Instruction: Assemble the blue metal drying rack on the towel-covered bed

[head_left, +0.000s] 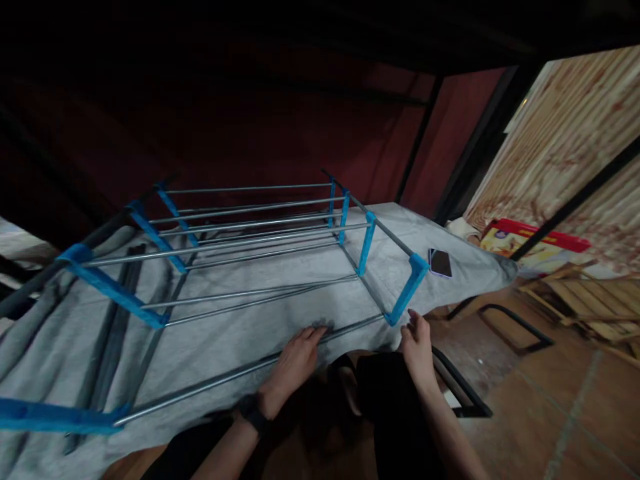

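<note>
Metal rack (260,233) with steel rods and blue plastic joints lies on its side on a grey sheet (225,340) that covers a raised surface. It spans most of the sheet's width.

Left hand (295,363) is palm down at the sheet's near edge, fingers laid over the near rod (215,381), the lowest steel bar running along that edge. Dim view, so cannot tell whether the fingers wrap under the rod or only press on it. Dark wristband (253,415) on that wrist.

Right hand (417,343) is loosely open, fingers spread and pointing up, holding nothing. Its fingertips are at, maybe touching, the lower end of the blue corner connector (407,290) where the near rod ends.

A phone (441,263) lies flat on the sheet just right of that connector, clear of both hands. Further right, off the sheet: a colourful box (525,243) and wooden pallets (580,293) on the tiled floor (550,400).
</note>
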Demonstrator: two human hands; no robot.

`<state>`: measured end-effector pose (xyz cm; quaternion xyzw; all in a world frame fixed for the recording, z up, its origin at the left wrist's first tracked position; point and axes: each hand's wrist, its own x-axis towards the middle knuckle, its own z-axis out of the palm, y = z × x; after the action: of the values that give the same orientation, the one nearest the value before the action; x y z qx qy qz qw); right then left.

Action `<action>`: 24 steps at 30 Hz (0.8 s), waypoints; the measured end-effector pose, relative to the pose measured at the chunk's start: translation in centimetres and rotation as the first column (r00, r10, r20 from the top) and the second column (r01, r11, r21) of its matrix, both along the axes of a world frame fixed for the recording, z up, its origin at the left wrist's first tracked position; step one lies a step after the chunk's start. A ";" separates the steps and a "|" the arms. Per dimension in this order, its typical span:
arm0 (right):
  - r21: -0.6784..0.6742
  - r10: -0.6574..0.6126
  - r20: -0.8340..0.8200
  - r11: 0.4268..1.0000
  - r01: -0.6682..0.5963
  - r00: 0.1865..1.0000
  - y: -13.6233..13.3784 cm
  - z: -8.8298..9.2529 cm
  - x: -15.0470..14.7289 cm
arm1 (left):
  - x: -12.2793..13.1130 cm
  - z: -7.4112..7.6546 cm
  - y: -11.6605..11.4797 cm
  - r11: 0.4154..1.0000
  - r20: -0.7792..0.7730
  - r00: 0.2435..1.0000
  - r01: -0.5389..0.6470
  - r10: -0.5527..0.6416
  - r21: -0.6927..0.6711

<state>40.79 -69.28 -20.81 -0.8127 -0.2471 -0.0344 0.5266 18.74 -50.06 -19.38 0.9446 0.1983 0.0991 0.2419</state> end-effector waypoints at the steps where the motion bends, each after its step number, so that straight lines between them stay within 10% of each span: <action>1: -0.044 0.038 -0.059 0.998 -0.040 0.998 0.1 -0.2 0.9 | 0.2 0.0 0.0 1.000 0.003 1.000 0.009 -0.009 -0.030; 5: -0.195 0.189 -0.198 0.954 -0.228 0.962 1.2 -0.4 2.8 | 0.9 0.3 -0.1 0.991 0.039 0.997 0.064 -0.060 -0.116; 13: -0.314 0.089 -0.184 0.939 -0.145 0.979 1.8 0.0 2.7 | 2.0 1.8 -0.9 0.979 0.051 0.993 0.113 -0.106 -0.170; 24: -0.227 0.157 -0.205 0.953 -0.202 0.966 2.0 0.1 1.8 | 2.5 1.5 -1.7 0.979 0.003 0.987 0.161 -0.162 -0.124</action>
<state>42.56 -67.23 -20.72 -0.8453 -0.2727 0.1201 0.4435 21.19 -51.73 -17.85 0.9411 0.1273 0.0633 0.3068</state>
